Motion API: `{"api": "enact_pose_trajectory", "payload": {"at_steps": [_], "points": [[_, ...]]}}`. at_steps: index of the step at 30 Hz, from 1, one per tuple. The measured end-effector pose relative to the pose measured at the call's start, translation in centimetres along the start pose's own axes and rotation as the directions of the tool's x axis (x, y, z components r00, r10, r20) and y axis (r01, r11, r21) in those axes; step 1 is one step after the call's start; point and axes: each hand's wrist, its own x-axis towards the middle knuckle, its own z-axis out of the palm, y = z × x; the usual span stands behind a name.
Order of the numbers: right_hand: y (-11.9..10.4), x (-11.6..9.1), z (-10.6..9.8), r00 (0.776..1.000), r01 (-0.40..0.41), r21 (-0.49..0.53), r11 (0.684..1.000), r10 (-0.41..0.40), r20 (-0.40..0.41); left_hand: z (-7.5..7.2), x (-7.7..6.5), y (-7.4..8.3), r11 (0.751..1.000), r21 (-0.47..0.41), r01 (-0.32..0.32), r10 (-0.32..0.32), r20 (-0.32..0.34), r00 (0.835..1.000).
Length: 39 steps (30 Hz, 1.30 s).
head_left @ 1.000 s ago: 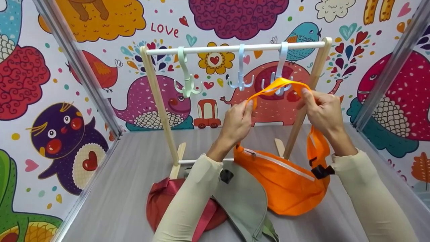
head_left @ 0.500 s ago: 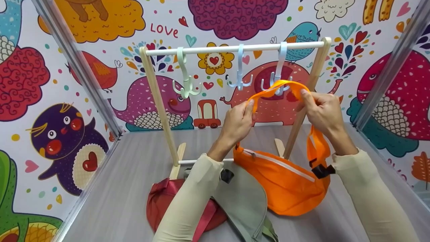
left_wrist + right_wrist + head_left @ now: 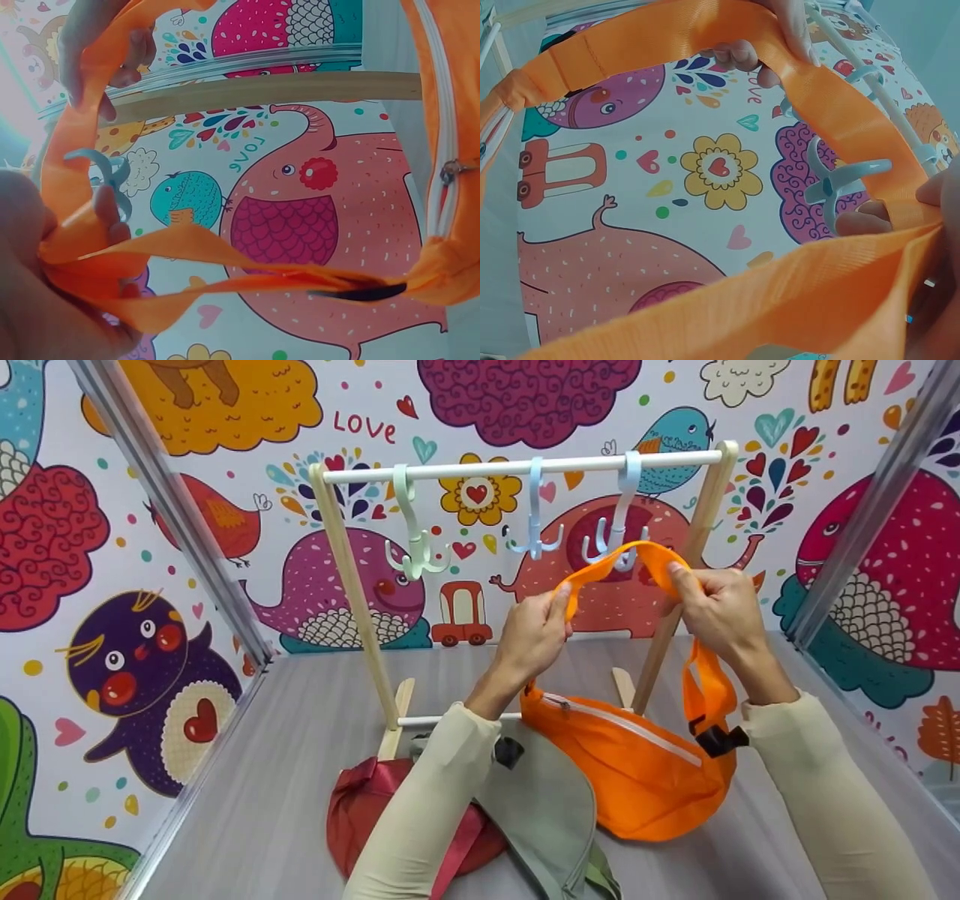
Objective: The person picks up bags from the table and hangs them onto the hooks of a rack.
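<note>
So, red bag [image 3: 364, 810] lay lower-left of left hand [image 3: 529, 634], gray bag [image 3: 544, 810] below it, contents hidden. That hand pinched the orange strap [image 3: 652, 559]; orange bag [image 3: 637, 776] sat below, between hands; blue hook [image 3: 622, 514] beyond, part-blocked by strap. Right hand [image 3: 724, 607], apart, pinched strap's right side.

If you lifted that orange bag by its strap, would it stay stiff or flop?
Likely floppy: the orange bag looks soft, with creases in its cloth. The strap should bend easily, since it curves and folds between the left hand and right hand. Weight I can't judge; any contents are hidden.
</note>
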Motion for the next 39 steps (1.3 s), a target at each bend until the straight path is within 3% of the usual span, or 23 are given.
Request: {"api": "enact_pose_trajectory", "payload": {"at_steps": [8,17,32,39], "points": [[0.3,0.1,0.3,1.000,0.001,0.014,1.000,-0.002,0.016,0.2,0.1,-0.2,0.998,0.050,-0.026,0.027,-0.018,0.999],[0.7,-0.1,0.4,0.999,-0.022,0.010,1.000,0.022,0.044,0.5,-0.1,-0.6,1.000,0.025,0.001,-0.001,0.008,1.000],[1.3,-0.5,1.0,0.995,-0.052,-0.004,0.999,0.052,0.083,1.0,-0.3,-1.2,0.998,0.056,0.026,-0.028,0.028,0.999],[1.3,-0.3,1.1,0.994,-0.032,-0.007,0.999,0.032,0.100,1.1,-0.2,-1.4,0.996,0.094,0.008,-0.012,0.033,0.999]]}}
